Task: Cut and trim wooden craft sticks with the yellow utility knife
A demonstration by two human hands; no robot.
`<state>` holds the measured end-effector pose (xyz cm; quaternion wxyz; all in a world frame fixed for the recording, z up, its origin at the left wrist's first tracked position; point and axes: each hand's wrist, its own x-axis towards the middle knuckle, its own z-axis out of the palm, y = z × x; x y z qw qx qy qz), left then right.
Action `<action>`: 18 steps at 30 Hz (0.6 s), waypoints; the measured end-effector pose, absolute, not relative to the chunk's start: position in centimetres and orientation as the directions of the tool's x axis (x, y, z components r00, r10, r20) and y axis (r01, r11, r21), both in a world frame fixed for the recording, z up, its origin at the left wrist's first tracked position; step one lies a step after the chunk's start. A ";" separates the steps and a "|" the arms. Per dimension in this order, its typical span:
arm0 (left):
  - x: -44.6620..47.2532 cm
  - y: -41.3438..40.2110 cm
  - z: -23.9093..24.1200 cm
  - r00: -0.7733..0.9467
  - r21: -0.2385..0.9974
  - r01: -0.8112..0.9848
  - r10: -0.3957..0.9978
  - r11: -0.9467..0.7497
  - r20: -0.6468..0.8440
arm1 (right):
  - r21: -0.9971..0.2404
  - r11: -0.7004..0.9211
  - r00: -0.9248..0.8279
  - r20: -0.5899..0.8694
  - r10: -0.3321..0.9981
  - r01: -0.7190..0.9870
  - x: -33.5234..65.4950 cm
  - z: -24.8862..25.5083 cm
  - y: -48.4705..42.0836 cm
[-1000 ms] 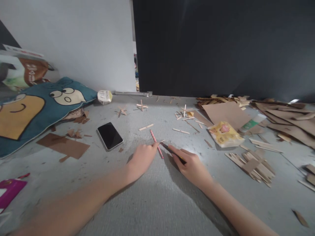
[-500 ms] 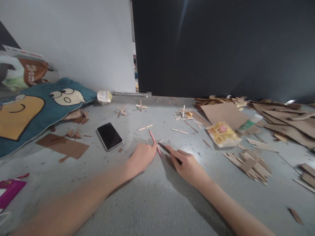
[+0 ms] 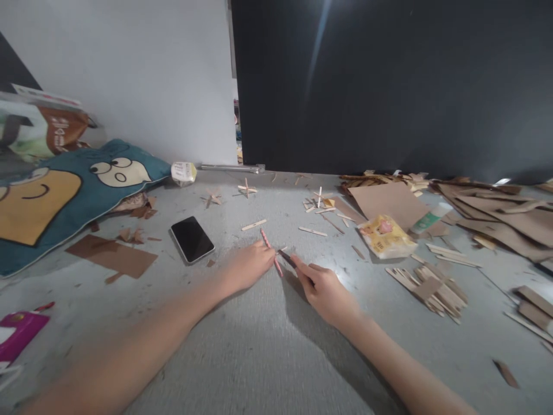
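Near the middle of the table, my left hand (image 3: 253, 264) has its fingers closed on a thin pink striped straw (image 3: 278, 267), pressing it to the tabletop. Both ends of the straw stick out past the fingertips. In my right hand (image 3: 330, 294) is a slim dark knife (image 3: 287, 259), gripped with the index finger along it. Its tip points left and reaches close to the straw; whether it touches cannot be made out. A small pale sliver lies by the tip. Just beyond the left hand rests a wooden craft stick (image 3: 254, 225), with another craft stick (image 3: 313, 231) farther right.
A phone (image 3: 192, 239) lies left of my hands. Small stick assemblies (image 3: 247, 189) stand toward the back. On the right are a yellow tissue pack (image 3: 386, 236), a glue stick (image 3: 431, 218), bundled craft sticks (image 3: 427, 285) and cardboard (image 3: 384, 199). A blue cushion (image 3: 101, 199) sits at left.
My left hand has flattened slightly over the straw, its fingers now lying across it. The knife stays close to the straw. The view has shifted slightly.
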<state>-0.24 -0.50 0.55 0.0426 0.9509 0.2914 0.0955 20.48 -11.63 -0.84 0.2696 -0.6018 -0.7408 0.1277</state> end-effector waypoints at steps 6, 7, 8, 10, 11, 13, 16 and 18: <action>-0.4 0.1 0.6 0.827 0.157 0.523 0.543 -0.838 0.144 | -0.482 0.210 -0.118 0.215 0.970 0.850 20.2 -0.7 -11.7; -0.5 0.1 0.6 0.826 0.163 0.521 0.543 -0.838 0.149 | -0.478 0.208 -0.120 0.207 0.971 0.853 20.1 -0.7 -11.7; -0.5 0.2 0.6 0.827 0.171 0.518 0.542 -0.838 0.153 | -0.474 0.207 -0.124 0.201 0.972 0.856 20.0 -0.7 -11.6; -0.5 0.2 0.6 0.837 0.185 0.496 0.524 -0.848 0.159 | -0.463 0.210 -0.136 0.188 0.973 0.861 19.8 -0.6 -11.3; -0.5 0.2 0.6 0.844 0.191 0.481 0.511 -0.855 0.164 | -0.455 0.212 -0.142 0.183 0.973 0.865 19.7 -0.6 -11.1; -0.4 0.2 0.6 0.849 0.198 0.466 0.499 -0.862 0.174 | -0.440 0.217 -0.152 0.180 0.972 0.871 19.6 -0.5 -10.6; -0.2 0.0 0.6 0.820 0.157 0.529 0.550 -0.834 0.159 | -0.455 0.241 -0.169 0.193 0.966 0.858 19.6 -0.3 -10.0; 0.0 -0.2 0.7 0.788 0.111 0.590 0.600 -0.800 0.139 | -0.480 0.241 -0.166 0.193 0.967 0.843 19.6 -0.1 -10.0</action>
